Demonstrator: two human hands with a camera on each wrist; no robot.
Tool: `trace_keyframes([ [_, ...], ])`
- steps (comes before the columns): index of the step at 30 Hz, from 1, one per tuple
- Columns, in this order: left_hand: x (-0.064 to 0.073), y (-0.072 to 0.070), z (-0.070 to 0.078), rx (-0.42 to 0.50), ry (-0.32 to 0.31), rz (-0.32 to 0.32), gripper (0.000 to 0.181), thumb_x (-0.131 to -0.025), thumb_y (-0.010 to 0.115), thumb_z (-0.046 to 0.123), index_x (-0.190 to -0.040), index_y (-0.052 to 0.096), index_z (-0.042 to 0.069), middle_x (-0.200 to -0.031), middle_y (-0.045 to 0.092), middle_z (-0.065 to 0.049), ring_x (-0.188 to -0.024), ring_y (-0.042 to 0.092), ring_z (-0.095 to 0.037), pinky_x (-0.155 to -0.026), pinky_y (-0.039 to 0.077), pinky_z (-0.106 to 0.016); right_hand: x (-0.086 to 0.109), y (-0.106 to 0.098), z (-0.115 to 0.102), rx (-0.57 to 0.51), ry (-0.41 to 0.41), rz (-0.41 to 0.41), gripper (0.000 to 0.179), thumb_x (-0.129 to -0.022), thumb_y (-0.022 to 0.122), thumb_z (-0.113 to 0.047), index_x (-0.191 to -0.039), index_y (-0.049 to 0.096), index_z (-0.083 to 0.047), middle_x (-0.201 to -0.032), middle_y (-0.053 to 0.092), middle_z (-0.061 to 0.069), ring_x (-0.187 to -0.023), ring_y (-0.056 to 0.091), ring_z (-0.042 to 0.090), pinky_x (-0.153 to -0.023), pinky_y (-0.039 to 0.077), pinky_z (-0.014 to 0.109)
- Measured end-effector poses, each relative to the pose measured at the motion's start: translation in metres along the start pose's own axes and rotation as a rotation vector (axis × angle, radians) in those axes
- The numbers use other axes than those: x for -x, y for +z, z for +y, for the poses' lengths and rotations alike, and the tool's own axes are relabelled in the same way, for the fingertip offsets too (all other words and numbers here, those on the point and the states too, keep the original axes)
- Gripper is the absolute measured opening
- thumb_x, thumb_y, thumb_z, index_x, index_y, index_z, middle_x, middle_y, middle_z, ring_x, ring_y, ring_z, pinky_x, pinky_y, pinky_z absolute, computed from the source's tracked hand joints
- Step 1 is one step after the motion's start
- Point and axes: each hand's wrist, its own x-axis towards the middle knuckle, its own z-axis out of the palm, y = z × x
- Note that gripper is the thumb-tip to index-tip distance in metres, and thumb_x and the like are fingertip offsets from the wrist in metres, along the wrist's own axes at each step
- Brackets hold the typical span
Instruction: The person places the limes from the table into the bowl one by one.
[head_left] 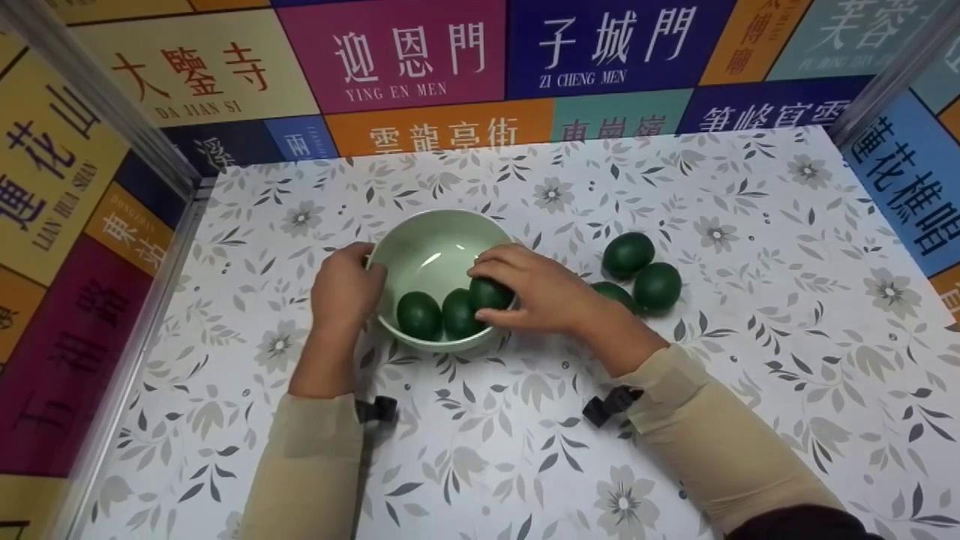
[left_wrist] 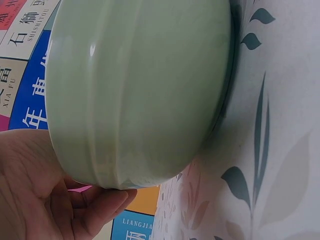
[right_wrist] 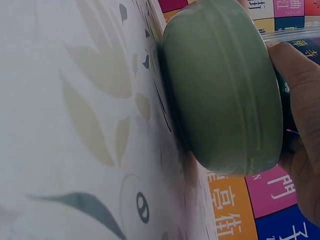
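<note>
A pale green bowl (head_left: 420,247) stands on the floral tabletop, with two smooth dark green egg-shaped objects (head_left: 419,316) lying inside it at the near side. At the bowl's left rim, my left hand (head_left: 345,289) grips the wall, thumb over the edge and fingers outside. The left wrist view shows that hand (left_wrist: 55,195) against the bowl's side (left_wrist: 145,90). Over the right rim, my right hand (head_left: 536,292) holds a third dark green egg-shaped object (head_left: 491,293) between thumb and fingers. From the right wrist, the bowl (right_wrist: 225,95) hides most of this object.
Right of the bowl, more dark green egg-shaped objects (head_left: 628,255) lie clustered on the white patterned tabletop (head_left: 480,450); my right forearm partly covers one. Colourful printed panels (head_left: 420,60) rise along the back and both sides.
</note>
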Motion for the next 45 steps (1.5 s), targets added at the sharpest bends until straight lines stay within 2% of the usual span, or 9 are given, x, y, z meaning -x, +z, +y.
trace_keyframes([
  [19,0.0014,-0.0014,0.002,-0.003,-0.022,-0.019,0.044,-0.095,0.053,0.018,-0.136,0.068,0.012,-0.119,0.074,-0.012,-0.103,0.067,-0.032,-0.092,0.051,-0.05,-0.0002,0.006,0.0025,0.129,-0.056,-0.057,0.05,-0.101,0.06,-0.047,-0.139,0.063,-0.015,-0.141,0.061,0.01,-0.131,0.057,0.029,-0.113,0.046,0.047],
  [26,0.0005,-0.0015,0.0027,-0.002,-0.042,-0.029,0.045,-0.094,0.053,0.019,-0.137,0.068,0.014,-0.122,0.073,-0.011,-0.107,0.067,-0.031,-0.097,0.051,-0.051,0.0003,0.0078,0.0001,0.174,-0.03,-0.109,0.052,-0.102,0.055,-0.054,-0.137,0.063,-0.017,-0.141,0.061,0.007,-0.132,0.056,0.028,-0.113,0.045,0.045],
  [32,0.0005,-0.0009,0.0035,-0.002,-0.043,-0.026,0.045,-0.095,0.054,0.02,-0.136,0.068,0.014,-0.122,0.073,-0.01,-0.106,0.068,-0.03,-0.097,0.051,-0.05,0.0003,0.0094,-0.0017,0.161,-0.059,-0.122,0.046,-0.101,0.057,-0.055,-0.129,0.067,-0.019,-0.136,0.064,0.005,-0.128,0.058,0.026,-0.114,0.044,0.043],
  [40,0.0008,0.0015,0.001,0.011,-0.002,0.009,0.042,-0.096,0.054,0.021,-0.133,0.07,0.012,-0.114,0.075,-0.01,-0.099,0.068,-0.03,-0.089,0.053,-0.048,0.0006,0.0093,-0.0017,0.144,-0.071,-0.12,0.048,-0.1,0.058,-0.055,-0.13,0.068,-0.019,-0.138,0.064,0.005,-0.13,0.058,0.027,-0.116,0.041,0.044],
  [45,0.0005,0.0014,0.0004,0.011,-0.001,0.006,0.042,-0.096,0.054,0.02,-0.134,0.069,0.012,-0.115,0.074,-0.011,-0.099,0.068,-0.03,-0.09,0.052,-0.048,0.0007,0.0082,-0.002,0.131,-0.074,-0.113,0.047,-0.1,0.06,-0.055,-0.129,0.068,-0.02,-0.138,0.064,0.005,-0.129,0.058,0.027,-0.114,0.043,0.044],
])
